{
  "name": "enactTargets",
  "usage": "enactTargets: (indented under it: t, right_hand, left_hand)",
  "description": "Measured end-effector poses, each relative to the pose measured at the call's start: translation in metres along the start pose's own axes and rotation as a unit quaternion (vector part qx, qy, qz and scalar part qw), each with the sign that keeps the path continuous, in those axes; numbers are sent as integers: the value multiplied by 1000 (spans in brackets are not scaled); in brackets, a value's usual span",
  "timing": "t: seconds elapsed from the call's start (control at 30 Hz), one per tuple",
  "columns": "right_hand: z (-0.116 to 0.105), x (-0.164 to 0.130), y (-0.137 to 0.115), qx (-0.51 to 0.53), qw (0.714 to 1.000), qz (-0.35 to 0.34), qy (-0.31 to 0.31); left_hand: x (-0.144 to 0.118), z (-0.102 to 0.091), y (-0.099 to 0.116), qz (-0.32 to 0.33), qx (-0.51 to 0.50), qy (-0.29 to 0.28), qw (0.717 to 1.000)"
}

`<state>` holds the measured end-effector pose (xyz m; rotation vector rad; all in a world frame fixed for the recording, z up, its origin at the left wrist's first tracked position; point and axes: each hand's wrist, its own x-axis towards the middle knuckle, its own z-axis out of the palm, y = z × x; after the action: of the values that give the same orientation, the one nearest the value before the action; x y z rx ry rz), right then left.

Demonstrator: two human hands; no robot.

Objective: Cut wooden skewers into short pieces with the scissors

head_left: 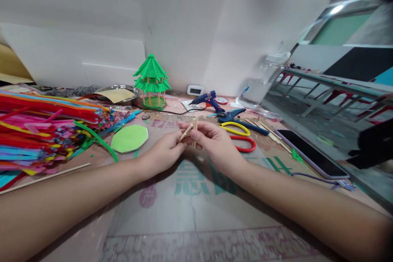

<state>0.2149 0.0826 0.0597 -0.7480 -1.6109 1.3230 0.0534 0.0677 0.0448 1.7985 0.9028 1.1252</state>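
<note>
Both hands meet above the middle of the work surface. My left hand (168,147) is closed on a short wooden stick (186,132) that slants up to the right. In my right hand (215,141), thumb and fingers pinch short wooden sticks (195,125) held upright; how many is hard to tell. The fingers of the two hands touch or nearly touch. To the left of my left hand lies a light green octagonal card (129,138). Just right of my right hand are scissors with a yellow and a red handle (245,144).
Pipe cleaners (46,131) are heaped at left. A green-roofed pavilion model (151,82) stands behind, near a small digital clock (195,90), a blue glue gun (208,101) and blue cutters (235,115). At right lie loose sticks (276,137), a phone (310,153) and a clear plastic jug (256,86).
</note>
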Motion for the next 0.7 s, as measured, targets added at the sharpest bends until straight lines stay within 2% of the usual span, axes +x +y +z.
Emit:
enactTargets:
  t: [0.1,0.27,0.37,0.5,0.7]
  right_hand:
    - [-3,2,3,38,999,-9,38]
    - [-10,3,4,55,997,-12,61]
    - [-14,4,4,65,995,-11,70]
    - [-15,5,11,-44,998,4,48]
    - [-8,5,18,-210,977,-35,-27]
  left_hand:
    - [1,0,-2,-5,-21,20,1000]
    - [-1,-1,-11,-28,-49,16,998]
    - [-2,-4,-15,-21,-26,59,998]
    - [-1,-6,-14,-11,-24,103,994]
    - [1,-4,-15,-35,-97,51,993]
